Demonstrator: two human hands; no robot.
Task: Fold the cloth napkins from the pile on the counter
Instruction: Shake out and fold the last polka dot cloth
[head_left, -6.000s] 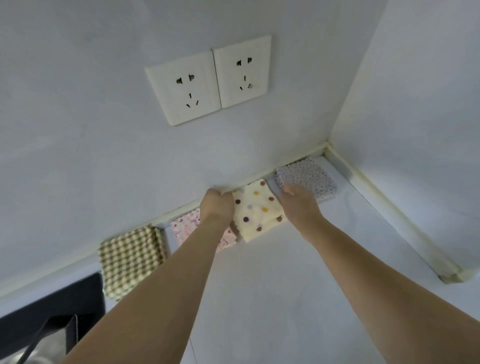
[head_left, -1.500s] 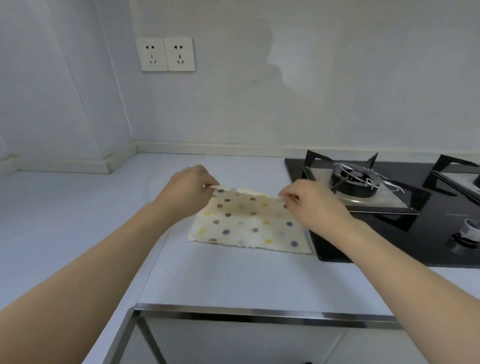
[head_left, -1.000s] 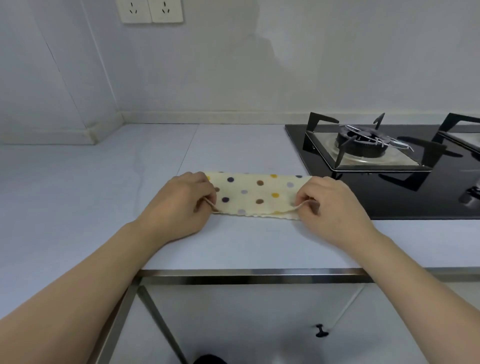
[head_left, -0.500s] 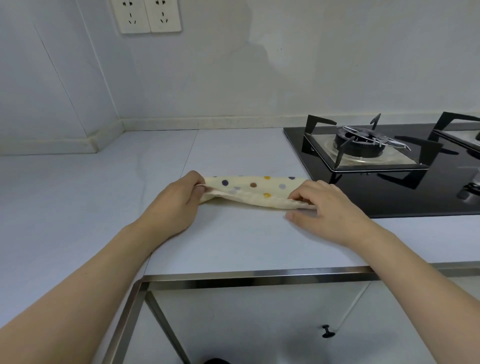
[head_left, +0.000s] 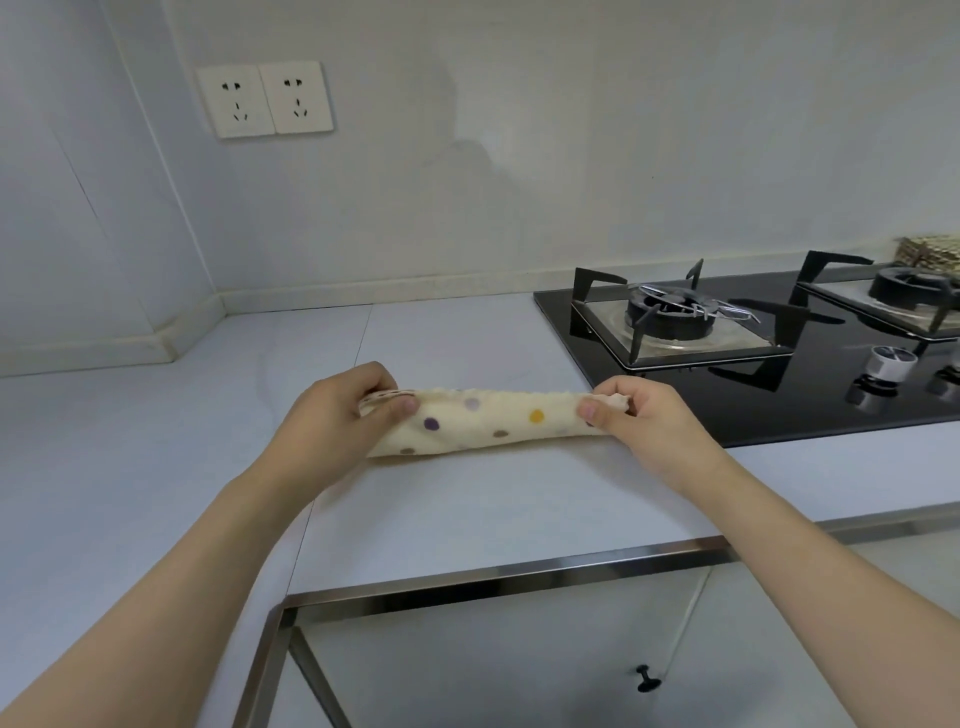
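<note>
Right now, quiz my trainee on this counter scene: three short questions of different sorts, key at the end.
1. True or false: the polka-dot napkin lies spread out flat as a single layer on the counter.
2. Multiple choice: which grip holds the napkin's end nearest the gas stove? A) left hand B) right hand C) neither
3. Fill in: on the wall above the counter's far left sit two white ____.

Key: 1. False, it is folded into a long narrow strip, pinched at both ends. 2. B. 3. power sockets.
</note>
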